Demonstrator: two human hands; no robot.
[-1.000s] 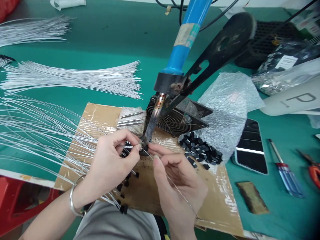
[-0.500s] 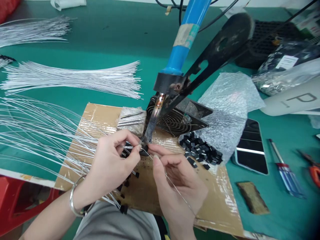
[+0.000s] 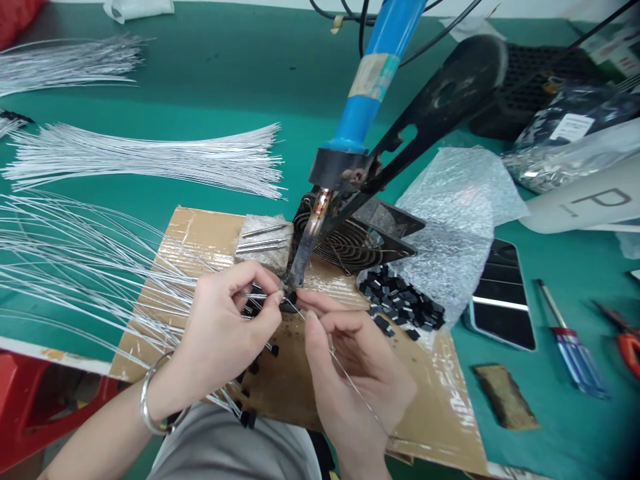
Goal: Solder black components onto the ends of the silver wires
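A blue-handled soldering iron [image 3: 373, 83] is clamped in a black stand [image 3: 430, 110], its tip [image 3: 300, 261] pointing down at a taped cardboard sheet [image 3: 450, 393]. My left hand [image 3: 225, 333] pinches thin white wires and a small black part right at the tip. Several of those wires [image 3: 90, 260] fan out to the left. My right hand [image 3: 355, 373] pinches a thin strand of solder wire [image 3: 350, 383] and feeds its end to the same spot. Both hands are closed.
Bundles of white wires [image 3: 145, 157] lie on the green table. A pile of small black parts [image 3: 403, 303] sits by bubble wrap [image 3: 455, 220] and a black fan [image 3: 350, 240]. Right of it: a phone [image 3: 503, 293], a screwdriver [image 3: 570, 347], red-handled pliers [image 3: 627, 337], a brown sponge [image 3: 505, 395].
Hardly anything differs: both hands stay pinched at the iron's tip, with only a slight shift of the view.
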